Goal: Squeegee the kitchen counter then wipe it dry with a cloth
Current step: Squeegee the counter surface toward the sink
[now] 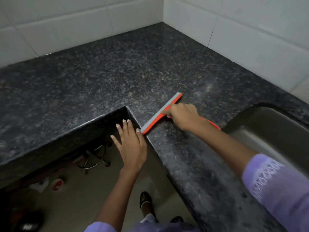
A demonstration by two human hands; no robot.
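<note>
Right hand (181,115) holds the orange squeegee (161,113), fingers curled round the handle just behind the blade bar, index finger stretched forward along the bar. The handle's tail shows as an orange strip past the wrist, toward the sink (267,131).

The squeegee sits on the dark granite surface (133,69), just right of the inner corner of the L-shaped front edge. The blade runs diagonally: near end at or slightly over the front edge, far end pointing toward the back right wall. The grey rubber strip lies along the side that faces the back-left of the surface.

Left hand (129,144) is spread wide, fingers straight, holding nothing. It hangs off the surface by the inner corner, fingertips near the blade's near end. I cannot tell if it touches the edge.

Handling, my read:
- 1 light plastic tool, stiff bar, soft flexible rubber lip. Single-hand job.
- A grip close to the bar, as now, looks right: it gives downward pressure and angle control. A hold at the tail would lose both.
- Granite is hard and smooth, slick if wet. The frame is too blurred to confirm water.
- The lip only clears water if it is pressed evenly along its length. A tilt lifts 1 end and leaves streaks.
- Not fragile, but the handle could slip in a wet grip.

No cloth in view. The sink, off the right end of the surface, looks the likely place to push the water.
</note>
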